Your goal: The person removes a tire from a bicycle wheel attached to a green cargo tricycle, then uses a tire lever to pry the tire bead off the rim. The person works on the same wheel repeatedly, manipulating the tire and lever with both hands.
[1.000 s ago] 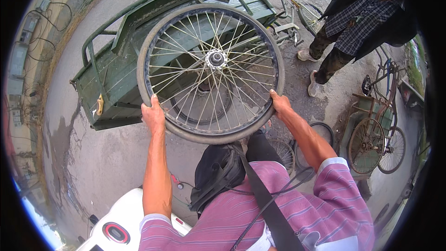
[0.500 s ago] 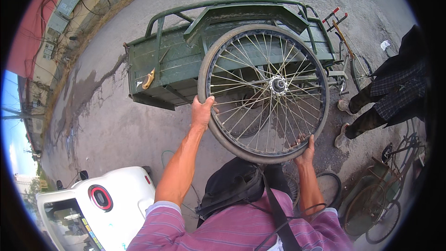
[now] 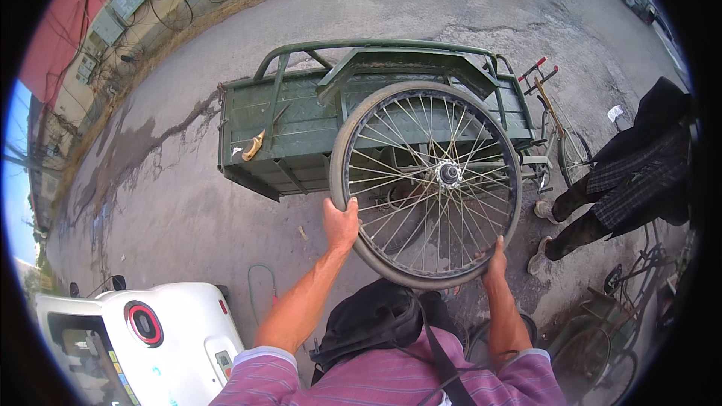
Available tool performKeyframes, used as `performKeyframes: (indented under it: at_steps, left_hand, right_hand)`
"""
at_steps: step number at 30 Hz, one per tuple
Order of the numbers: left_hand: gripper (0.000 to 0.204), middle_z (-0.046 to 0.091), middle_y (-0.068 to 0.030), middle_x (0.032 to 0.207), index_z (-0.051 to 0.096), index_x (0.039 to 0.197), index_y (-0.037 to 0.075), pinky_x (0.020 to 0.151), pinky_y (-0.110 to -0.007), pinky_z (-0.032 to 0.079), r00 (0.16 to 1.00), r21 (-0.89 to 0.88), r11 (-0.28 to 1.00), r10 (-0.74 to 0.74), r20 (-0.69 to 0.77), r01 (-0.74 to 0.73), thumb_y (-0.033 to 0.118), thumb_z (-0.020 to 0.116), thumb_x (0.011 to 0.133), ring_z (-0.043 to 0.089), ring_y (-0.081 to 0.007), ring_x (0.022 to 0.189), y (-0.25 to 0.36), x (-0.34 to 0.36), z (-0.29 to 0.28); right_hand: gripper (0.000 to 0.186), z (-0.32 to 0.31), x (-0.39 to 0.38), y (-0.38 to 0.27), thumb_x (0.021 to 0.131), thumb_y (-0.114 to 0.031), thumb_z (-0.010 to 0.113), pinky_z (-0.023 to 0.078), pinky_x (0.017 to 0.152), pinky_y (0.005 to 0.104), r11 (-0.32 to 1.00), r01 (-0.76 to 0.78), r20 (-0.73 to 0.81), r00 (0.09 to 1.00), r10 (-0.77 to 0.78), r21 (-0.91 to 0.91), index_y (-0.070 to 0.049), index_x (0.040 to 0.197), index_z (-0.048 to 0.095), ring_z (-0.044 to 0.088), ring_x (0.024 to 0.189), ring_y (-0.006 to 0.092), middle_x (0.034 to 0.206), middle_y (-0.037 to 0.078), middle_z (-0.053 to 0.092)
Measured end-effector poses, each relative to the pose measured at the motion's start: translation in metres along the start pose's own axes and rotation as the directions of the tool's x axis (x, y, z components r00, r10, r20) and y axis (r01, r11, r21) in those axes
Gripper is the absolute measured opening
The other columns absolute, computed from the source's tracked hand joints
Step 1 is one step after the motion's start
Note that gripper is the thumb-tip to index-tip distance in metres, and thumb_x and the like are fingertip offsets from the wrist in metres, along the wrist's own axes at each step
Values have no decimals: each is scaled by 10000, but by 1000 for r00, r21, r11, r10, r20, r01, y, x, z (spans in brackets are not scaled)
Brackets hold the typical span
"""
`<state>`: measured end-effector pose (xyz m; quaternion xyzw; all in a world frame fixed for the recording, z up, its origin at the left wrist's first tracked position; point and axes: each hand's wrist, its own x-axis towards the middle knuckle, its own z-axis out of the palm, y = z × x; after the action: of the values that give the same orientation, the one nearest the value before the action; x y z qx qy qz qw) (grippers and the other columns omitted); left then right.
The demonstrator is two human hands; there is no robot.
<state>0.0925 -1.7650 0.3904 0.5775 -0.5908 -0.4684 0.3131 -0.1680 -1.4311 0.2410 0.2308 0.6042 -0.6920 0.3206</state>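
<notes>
Between my two hands I hold a spoked wheel [image 3: 344, 143] with a grey tyre, dark rim and silver hub. My left hand [image 3: 341, 222] grips the tyre at its left side, thumb on the near face. My right hand [image 3: 494, 262] is closed round the lower right of the tyre and rim, its fingers partly behind the spokes. Beyond the wheel lies a green metal tricycle cart [image 3: 293, 102], tipped with its side rail upward. A curved yellow-brown handled tool [image 3: 254, 146] rests on the cart's left part.
A white vehicle [image 3: 184, 312] stands at the lower left. To the right is a person in dark clothes [image 3: 639, 169], near the cart's front wheel and red-gripped handlebar [image 3: 538, 68]. Another cart [image 3: 598, 323] sits at lower right. A thin hose [image 3: 252, 286] lies on the ground.
The wheel sits slightly lower in the picture and is turned a little, with both hands still gripping it. The whole view has shifted, so the cart and vehicle appear lower.
</notes>
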Motion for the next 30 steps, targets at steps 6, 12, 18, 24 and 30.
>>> performKeyframes:
  at_steps: [6, 12, 18, 24, 30]
  left_hand:
    - [603, 753, -297, 983, 502, 1280, -21, 844, -558, 589, 995, 56, 994, -96, 37, 94, 440, 748, 978, 771, -461, 876, -6, -27, -4]
    - [730, 692, -411, 1201, 470, 1328, -96, 1025, -570, 514, 988, 65, 998, 15, 155, -26, 492, 731, 982, 678, -565, 1174, 3, -30, -17]
    - [828, 703, -244, 1195, 517, 1376, -49, 1000, -463, 541, 927, -126, 992, 75, 367, -30, 635, 762, 979, 692, -363, 1145, -30, -10, -33]
    - [830, 683, -142, 1434, 559, 1556, 73, 1088, -513, 518, 250, -17, 945, -69, 966, 327, 671, 702, 999, 628, -296, 1349, -89, -54, -54]
    - [598, 794, -119, 1224, 760, 1316, 19, 1058, -413, 537, -64, 238, 971, -239, 969, -21, 546, 679, 1048, 724, -241, 1168, -127, -99, -25]
  right_hand:
    - [621, -44, 2, -10, 1028, -616, 690, 609, 793, 482, 951, 88, -165, 976, -142, -297, -75, 1330, 659, 700, 931, 259, 1065, 72, 660]
    - [413, -86, -50, 22, 1054, -223, 713, 556, 1053, 389, 524, 566, 92, 730, -677, -636, 52, 1360, 674, 710, 1178, 258, 1270, 165, 736]
    - [312, -32, -146, 30, 1071, -139, 667, 568, 947, 345, 650, 598, 324, 801, -504, -469, 62, 1309, 691, 720, 1081, 203, 1180, 137, 769]
    - [279, -10, -158, 19, 1092, -158, 659, 568, 844, 314, 705, 605, 435, 783, -444, -369, 43, 1278, 708, 720, 967, 169, 1083, 108, 773]
    - [325, 59, -149, -8, 1102, -201, 679, 581, 866, 330, 638, 671, 592, 705, -391, -379, 57, 1299, 703, 709, 965, 163, 1080, 89, 747]
